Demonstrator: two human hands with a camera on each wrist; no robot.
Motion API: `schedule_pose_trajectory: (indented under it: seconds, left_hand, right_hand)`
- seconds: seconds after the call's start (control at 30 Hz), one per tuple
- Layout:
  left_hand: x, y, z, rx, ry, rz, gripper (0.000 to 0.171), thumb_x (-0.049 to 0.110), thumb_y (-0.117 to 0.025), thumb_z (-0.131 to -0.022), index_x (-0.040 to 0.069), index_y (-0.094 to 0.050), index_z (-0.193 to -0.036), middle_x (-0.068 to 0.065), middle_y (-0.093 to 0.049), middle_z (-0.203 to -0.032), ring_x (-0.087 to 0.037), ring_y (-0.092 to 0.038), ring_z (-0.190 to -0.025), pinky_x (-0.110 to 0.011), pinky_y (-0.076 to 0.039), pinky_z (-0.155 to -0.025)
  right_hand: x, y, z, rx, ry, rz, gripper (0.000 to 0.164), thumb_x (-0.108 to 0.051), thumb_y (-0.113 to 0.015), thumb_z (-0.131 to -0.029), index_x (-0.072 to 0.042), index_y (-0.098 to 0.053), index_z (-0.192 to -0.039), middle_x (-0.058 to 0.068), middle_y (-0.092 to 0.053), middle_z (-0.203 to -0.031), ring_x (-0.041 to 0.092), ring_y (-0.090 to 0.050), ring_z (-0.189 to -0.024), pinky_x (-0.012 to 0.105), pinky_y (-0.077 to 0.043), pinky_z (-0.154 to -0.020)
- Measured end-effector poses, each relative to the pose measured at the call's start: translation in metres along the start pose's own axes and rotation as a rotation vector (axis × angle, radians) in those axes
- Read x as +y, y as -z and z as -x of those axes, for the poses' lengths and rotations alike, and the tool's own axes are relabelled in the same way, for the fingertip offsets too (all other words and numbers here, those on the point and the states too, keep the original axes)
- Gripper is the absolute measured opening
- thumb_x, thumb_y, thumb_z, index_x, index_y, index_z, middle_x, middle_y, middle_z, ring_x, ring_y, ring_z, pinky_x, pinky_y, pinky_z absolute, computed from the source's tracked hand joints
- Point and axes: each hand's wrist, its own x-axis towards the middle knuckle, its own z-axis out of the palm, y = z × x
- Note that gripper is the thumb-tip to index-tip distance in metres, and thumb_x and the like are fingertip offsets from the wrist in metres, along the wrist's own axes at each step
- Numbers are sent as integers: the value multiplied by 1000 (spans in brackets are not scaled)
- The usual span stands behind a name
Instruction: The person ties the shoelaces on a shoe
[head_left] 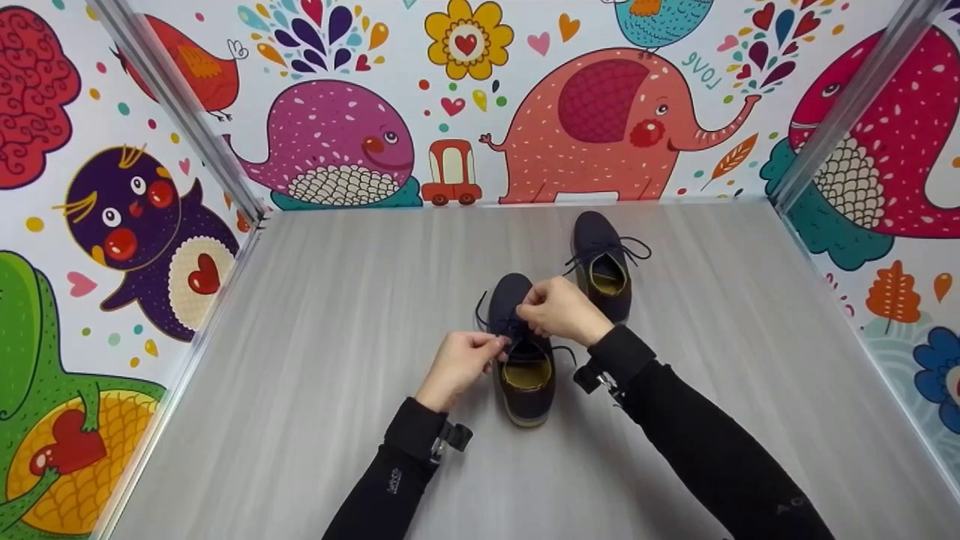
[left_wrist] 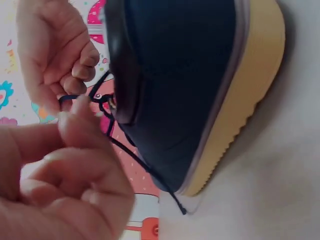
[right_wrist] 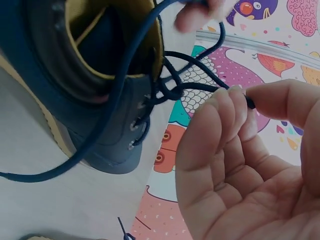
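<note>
A dark navy lace-up shoe (head_left: 529, 397) with a yellowish lining stands on the floor, toe pointing away from me. My left hand (head_left: 459, 364) is at the left of its opening and pinches a strand of the navy shoelace (left_wrist: 75, 97) between thumb and fingertips. Over the tongue, my right hand (head_left: 566, 309) pinches a looped part of the shoelace (right_wrist: 202, 87) between thumb and fingers. A knot (right_wrist: 170, 91) sits above the eyelets in the right wrist view. One loose lace end (left_wrist: 172, 195) hangs down the shoe's side in the left wrist view.
The matching shoe (head_left: 596, 229) stands farther back and to the right, its laces spread out at both sides. Panels with cartoon animals (head_left: 330, 142) enclose the grey wood-look floor (head_left: 337, 315) at the back and both sides.
</note>
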Motion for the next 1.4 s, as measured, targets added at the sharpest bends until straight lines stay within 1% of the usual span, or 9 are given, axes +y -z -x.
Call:
schedule_pose_trajectory:
  seconds: [0.13, 0.37, 0.5, 0.7, 0.9, 1.0, 1.13, 1.23, 1.4]
  left_hand:
    - [0, 1, -6, 52, -37, -63, 19, 21, -73, -92, 3, -77, -87, -3, -68, -71, -9, -51, -54, -22, -38, -50]
    - [-2, 3, -15, 80, 63, 120, 24, 22, -70, -94, -1, -75, -91, -8, -68, -71, -8, -51, -47, -18, -38, -44]
    - [1, -6, -21, 65, 67, 161, 16, 14, -73, -91, -2, -75, -91, -8, -70, -72, -7, -52, -46, -17, -39, -43]
    - [8, -17, -22, -17, 22, 29, 16, 15, -72, -91, 1, -76, -84, -6, -71, -71, -7, -51, -43, -19, -39, -42]
    - [9, -15, -20, 5, 15, 16, 25, 22, -68, -95, 1, -74, -82, -6, -68, -68, -9, -51, -42, -18, -34, -38]
    - [10, -17, -17, -23, -57, -37, 20, 18, -68, -95, 2, -74, -83, -3, -66, -69, -10, -52, -46, -20, -38, -42]
    - [13, -23, -14, -86, -203, -225, 17, 16, -67, -94, 7, -74, -82, 3, -64, -70, -9, -54, -56, -24, -45, -52]
    - [12, -24, -16, -49, -235, -327, 17, 18, -68, -93, 10, -75, -81, 6, -63, -71, -8, -55, -62, -25, -46, -58]
    - [6, -18, -21, 62, -184, -363, 18, 21, -71, -92, 9, -75, -79, 5, -65, -70, -9, -54, -61, -25, -44, -57]
  right_hand:
    - [3, -1, 2, 2, -1, -3, 14, -12, -66, -90, -5, -69, -78, 3, -64, -65, 14, -60, -56, 25, -50, -52]
    - [4, 2, 3, 15, -11, 5, 13, -14, -69, -91, -5, -70, -81, 4, -65, -69, 15, -61, -59, 26, -51, -54]
    - [3, 5, 2, 31, -24, 1, 14, -15, -68, -91, -6, -70, -80, 4, -64, -69, 15, -60, -59, 26, -51, -54]
    - [3, 7, 2, 75, -23, 29, 17, -15, -67, -90, -8, -67, -75, 2, -63, -65, 14, -59, -56, 26, -49, -52]
    - [4, 6, 4, 60, -27, 43, 17, -14, -66, -88, -8, -66, -73, 1, -63, -62, 12, -58, -52, 25, -47, -49]
    - [3, 5, 4, 44, -29, 24, 17, -14, -66, -89, -8, -67, -73, 2, -63, -61, 13, -59, -53, 25, -48, -49]
    - [1, 4, 3, 49, -20, 24, 17, -14, -66, -89, -8, -67, -73, 2, -62, -61, 14, -60, -54, 25, -49, -50]
    - [0, 4, 3, 56, -15, 31, 17, -14, -66, -88, -8, -66, -72, 3, -63, -62, 13, -60, -54, 25, -49, -50]
    - [1, 3, 3, 56, -11, 40, 18, -14, -67, -89, -8, -66, -72, 2, -63, -62, 13, -60, -54, 25, -49, -51]
